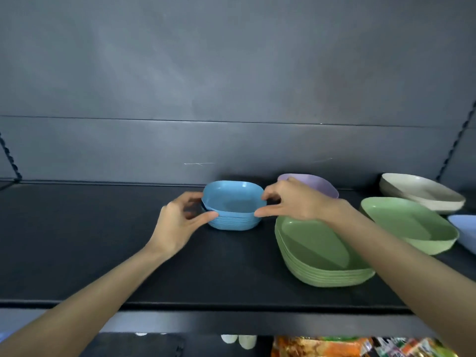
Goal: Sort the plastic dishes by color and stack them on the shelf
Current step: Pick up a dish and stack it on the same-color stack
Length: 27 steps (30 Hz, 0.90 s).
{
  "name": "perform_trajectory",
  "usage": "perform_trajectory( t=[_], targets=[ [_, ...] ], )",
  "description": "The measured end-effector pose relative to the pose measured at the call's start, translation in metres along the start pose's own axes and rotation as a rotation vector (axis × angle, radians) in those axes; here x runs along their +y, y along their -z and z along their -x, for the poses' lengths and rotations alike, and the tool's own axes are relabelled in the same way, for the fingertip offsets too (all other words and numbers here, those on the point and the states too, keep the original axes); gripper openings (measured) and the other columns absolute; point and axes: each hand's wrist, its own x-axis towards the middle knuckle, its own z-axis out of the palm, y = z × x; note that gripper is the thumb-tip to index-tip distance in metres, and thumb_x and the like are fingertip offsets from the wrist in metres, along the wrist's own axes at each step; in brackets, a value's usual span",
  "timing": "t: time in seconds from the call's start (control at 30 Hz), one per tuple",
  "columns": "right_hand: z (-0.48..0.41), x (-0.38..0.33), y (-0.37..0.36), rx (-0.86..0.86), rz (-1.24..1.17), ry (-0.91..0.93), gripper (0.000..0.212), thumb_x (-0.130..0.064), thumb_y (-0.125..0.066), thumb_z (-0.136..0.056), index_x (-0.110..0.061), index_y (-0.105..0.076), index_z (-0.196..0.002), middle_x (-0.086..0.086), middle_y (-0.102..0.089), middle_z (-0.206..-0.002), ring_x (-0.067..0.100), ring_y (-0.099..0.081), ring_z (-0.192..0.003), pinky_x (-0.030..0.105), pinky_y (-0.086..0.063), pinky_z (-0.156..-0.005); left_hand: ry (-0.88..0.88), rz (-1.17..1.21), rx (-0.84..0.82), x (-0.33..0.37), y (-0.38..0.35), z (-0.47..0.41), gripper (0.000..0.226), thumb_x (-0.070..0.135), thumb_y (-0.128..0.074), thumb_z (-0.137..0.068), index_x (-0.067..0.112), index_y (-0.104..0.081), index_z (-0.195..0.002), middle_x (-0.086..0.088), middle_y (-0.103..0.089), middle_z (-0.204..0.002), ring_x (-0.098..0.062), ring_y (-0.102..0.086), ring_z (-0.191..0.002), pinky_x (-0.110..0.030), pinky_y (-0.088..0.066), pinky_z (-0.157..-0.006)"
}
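The top blue dish [231, 199], set a little crooked on the blue stack [233, 221] in the middle of the shelf [103, 240], is pinched at its rim by curled fingers [273, 193], with the left hand [180, 222] at its 9 o'clock and the right hand [293, 202] at its 3 o'clock.

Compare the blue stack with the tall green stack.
The blue stack is pinched by the left hand and right hand; no hand grips the green stack. The blue stack's top dish sits askew, the green stack's lies nested. The blue stack stands farther back than the green stack. Both rest on the shelf.
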Motion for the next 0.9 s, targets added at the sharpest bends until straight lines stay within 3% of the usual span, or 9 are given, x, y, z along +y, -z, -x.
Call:
perform_trajectory(
  t=[0.1, 0.2, 0.33, 0.43, 0.5, 0.57, 0.7, 0.8, 0.9],
  targets=[
    [0.001, -0.005, -0.004, -0.017, -0.007, -0.042, 0.046, -0.044, -0.066, -0.084, -0.006, -0.063, -0.109, -0.008, -0.056, -0.083, 0.012, -0.049, -0.087, 0.019, -0.037, -0.07, -0.008, 0.03, -0.001, -0.002, -0.001, 0.003, 0.039, 0.015, -0.079, -0.075, 0.019, -0.064, -0.111, 0.016, -0.064, -0.104, 0.018, -0.059, -0.087, -0.001, -0.045, -0.074],
    [0.003, -0.009, -0.007, -0.032, 0.002, -0.066, 0.052, -0.042, -0.066, -0.085, -0.007, -0.059, -0.123, 0.0, -0.062, -0.114, 0.01, -0.05, -0.1, 0.018, -0.036, -0.084, -0.024, 0.038, -0.005, -0.004, 0.0, 0.003, 0.038, 0.013, -0.078, -0.076, 0.015, -0.065, -0.111, 0.005, -0.062, -0.11, 0.002, -0.064, -0.093, 0.0, -0.044, -0.073],
    [0.003, -0.009, -0.01, -0.032, 0.016, -0.101, 0.055, -0.042, -0.065, -0.086, -0.009, -0.056, -0.128, 0.003, -0.058, -0.128, 0.017, -0.051, -0.117, 0.019, -0.034, -0.09, -0.034, -0.003, -0.045, -0.007, 0.0, 0.002, 0.044, 0.014, -0.076, -0.078, 0.009, -0.063, -0.12, -0.001, -0.061, -0.117, -0.013, -0.062, -0.105, 0.002, -0.043, -0.073],
    [0.002, -0.011, -0.01, -0.048, 0.025, -0.113, 0.057, -0.042, -0.065, -0.086, -0.01, -0.053, -0.132, 0.001, -0.056, -0.129, 0.017, -0.048, -0.119, 0.019, -0.031, -0.087, -0.045, -0.078, -0.097, -0.008, 0.005, 0.001, 0.049, 0.023, -0.076, -0.079, 0.013, -0.061, -0.124, 0.001, -0.059, -0.12, -0.013, -0.058, -0.113, -0.01, -0.045, -0.086],
    [0.004, -0.014, -0.005, -0.048, 0.029, -0.119, 0.059, -0.043, -0.065, -0.086, -0.014, -0.05, -0.135, -0.009, -0.058, -0.114, 0.016, -0.047, -0.111, 0.019, -0.03, -0.085, -0.076, -0.189, -0.119, -0.005, 0.01, -0.002, 0.055, 0.032, -0.074, -0.079, 0.014, -0.058, -0.128, 0.001, -0.057, -0.127, -0.014, -0.054, -0.119, -0.022, -0.041, -0.098],
    [0.009, -0.014, 0.006, -0.008, 0.055, -0.131, 0.059, -0.045, -0.066, -0.084, -0.018, -0.05, -0.135, -0.014, -0.056, -0.103, 0.014, -0.047, -0.105, 0.021, -0.032, -0.084, -0.14, -0.294, -0.14, 0.007, 0.015, -0.009, 0.057, 0.035, -0.07, -0.082, 0.013, -0.054, -0.132, 0.001, -0.054, -0.133, -0.015, -0.049, -0.124, -0.02, -0.034, -0.101],
    [0.021, -0.002, 0.044, 0.107, 0.15, -0.163, 0.054, -0.041, -0.066, -0.084, -0.017, -0.053, -0.13, 0.0, -0.057, -0.121, 0.023, -0.048, -0.116, 0.03, -0.039, -0.093, -0.316, -0.48, -0.22, 0.053, 0.012, -0.035, 0.056, 0.035, -0.064, -0.087, 0.014, -0.047, -0.137, -0.002, -0.049, -0.139, -0.02, -0.044, -0.129, -0.027, -0.032, -0.104],
    [0.04, 0.012, 0.08, 0.206, 0.208, -0.228, 0.063, -0.038, -0.068, -0.083, -0.015, -0.046, -0.138, 0.005, -0.048, -0.141, 0.025, -0.043, -0.129, 0.033, -0.036, -0.104, -0.447, -0.566, -0.25, 0.096, -0.007, -0.058, 0.061, 0.036, -0.065, -0.087, 0.014, -0.043, -0.139, -0.006, -0.046, -0.141, -0.025, -0.039, -0.132, -0.037, -0.032, -0.109],
    [0.07, 0.029, 0.115, 0.307, 0.251, -0.296, 0.065, -0.035, -0.07, -0.082, -0.015, -0.044, -0.139, 0.006, -0.043, -0.145, 0.024, -0.038, -0.133, 0.034, -0.034, -0.107, -0.567, -0.635, -0.273, 0.142, -0.038, -0.072, 0.066, 0.039, -0.064, -0.087, 0.016, -0.037, -0.143, -0.008, -0.042, -0.145, -0.027, -0.034, -0.134, -0.04, -0.027, -0.111]
  ],
)
